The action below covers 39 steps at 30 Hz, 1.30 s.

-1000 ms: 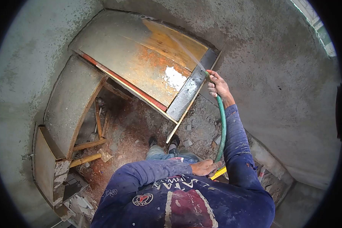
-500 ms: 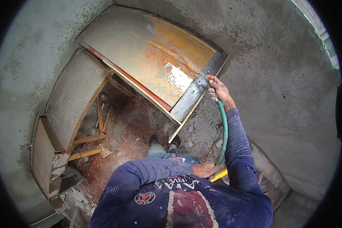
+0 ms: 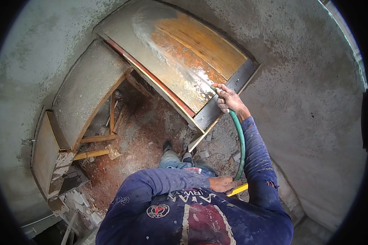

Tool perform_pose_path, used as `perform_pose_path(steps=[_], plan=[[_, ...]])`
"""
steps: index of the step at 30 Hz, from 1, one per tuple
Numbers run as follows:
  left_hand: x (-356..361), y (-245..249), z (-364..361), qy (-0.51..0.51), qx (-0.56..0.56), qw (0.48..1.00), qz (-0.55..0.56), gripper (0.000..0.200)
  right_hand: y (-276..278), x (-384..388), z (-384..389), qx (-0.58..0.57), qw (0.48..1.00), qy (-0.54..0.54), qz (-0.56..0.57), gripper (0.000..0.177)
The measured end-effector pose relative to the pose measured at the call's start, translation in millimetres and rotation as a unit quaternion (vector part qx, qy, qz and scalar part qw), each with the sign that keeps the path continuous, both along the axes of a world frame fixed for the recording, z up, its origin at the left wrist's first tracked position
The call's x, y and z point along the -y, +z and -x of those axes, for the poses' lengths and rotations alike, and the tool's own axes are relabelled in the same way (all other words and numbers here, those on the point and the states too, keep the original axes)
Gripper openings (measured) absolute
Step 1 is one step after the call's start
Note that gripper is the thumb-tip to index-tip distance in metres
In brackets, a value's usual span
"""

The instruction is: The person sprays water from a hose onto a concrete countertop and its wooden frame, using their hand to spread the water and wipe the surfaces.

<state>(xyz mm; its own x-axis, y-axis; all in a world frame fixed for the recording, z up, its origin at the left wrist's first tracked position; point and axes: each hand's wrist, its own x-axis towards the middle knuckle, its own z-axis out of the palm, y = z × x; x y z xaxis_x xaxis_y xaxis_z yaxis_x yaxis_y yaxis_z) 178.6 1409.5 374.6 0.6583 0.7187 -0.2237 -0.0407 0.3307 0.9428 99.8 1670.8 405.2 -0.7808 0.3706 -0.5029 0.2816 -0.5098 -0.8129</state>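
Green hose [image 3: 241,141] gripped: right hand [image 3: 229,100], left hand [image 3: 222,183].

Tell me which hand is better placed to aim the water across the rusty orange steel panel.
Right. The right hand grips the green rubber hose at its outlet end, beside the rusty orange steel panel. The left hand holds the hose low by the waist, far from the outlet.

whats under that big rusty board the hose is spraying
Below the lower edge of the rusty board, a reddish dirt floor with stone chips and a slanted wooden strut show. Anything further beneath is covered by the board itself.
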Motion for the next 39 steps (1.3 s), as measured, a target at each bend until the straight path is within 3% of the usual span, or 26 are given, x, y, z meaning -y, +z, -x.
perform_pose_path(steps=[8,11,13,15,17,19,20,23,25,26,30,35,39], plan=[[6.8,1.5,5.6,0.002,0.006,1.0,0.009,0.088,-11.2,25.4,22.5,-0.004,0.998,0.066,0.0,0.029],[8.1,3.5,8.8,-0.064,-0.027,0.996,0.047,0.083,-4.9,24.7,11.1,0.035,0.996,0.068,-0.034,0.03],[12.4,-5.6,1.8,-0.072,-0.001,0.997,0.039,0.076,0.1,15.5,-6.0,0.05,0.995,0.054,-0.062,0.03],[9.2,0.9,8.3,-0.099,0.003,0.994,0.035,0.073,3.8,9.2,-19.3,0.092,0.988,-0.038,-0.118,0.03],[8.3,8.2,13.1,-0.128,0.004,0.991,0.03,0.07,10.7,14.2,-22.5,0.102,0.988,-0.049,-0.104,0.03],[7.1,12.8,16.5,-0.148,0.018,0.989,-0.001,0.071,9.3,23.5,-19.0,0.108,0.984,0.053,-0.13,0.031],[11.0,2.1,9.2,-0.15,0.018,0.989,-0.002,0.071,9.8,30.4,-12.9,0.092,0.991,0.056,-0.079,0.031],[17.6,-18.1,-0.6,-0.119,0.059,0.991,0.011,0.071,11.9,35.1,3.6,0.043,0.997,0.011,-0.063,0.03],[19.9,-16.2,7.2,-0.049,0.053,0.997,0.004,0.088,6.6,22.1,4.5,-0.035,0.998,-0.038,-0.036,0.028],[19.6,-19.2,9.1,-0.057,0.031,0.998,0.015,0.087,5.6,18.1,5.8,-0.032,0.993,-0.073,-0.085,0.028],[12.4,-11.8,27.9,-0.062,0.012,0.998,0.03,0.083,-8.1,-7.9,1.3,-0.035,0.979,-0.183,-0.081,0.03],[9.0,-1.0,43.5,-0.047,-0.003,0.999,0.023,0.085,-4.3,-12.9,9.5,-0.046,0.974,-0.203,-0.087,0.03],[12.0,-5.4,44.3,-0.021,0.004,0.999,0.036,0.086,-9.8,-11.5,23.9,-0.039,0.982,-0.158,-0.099,0.031]])
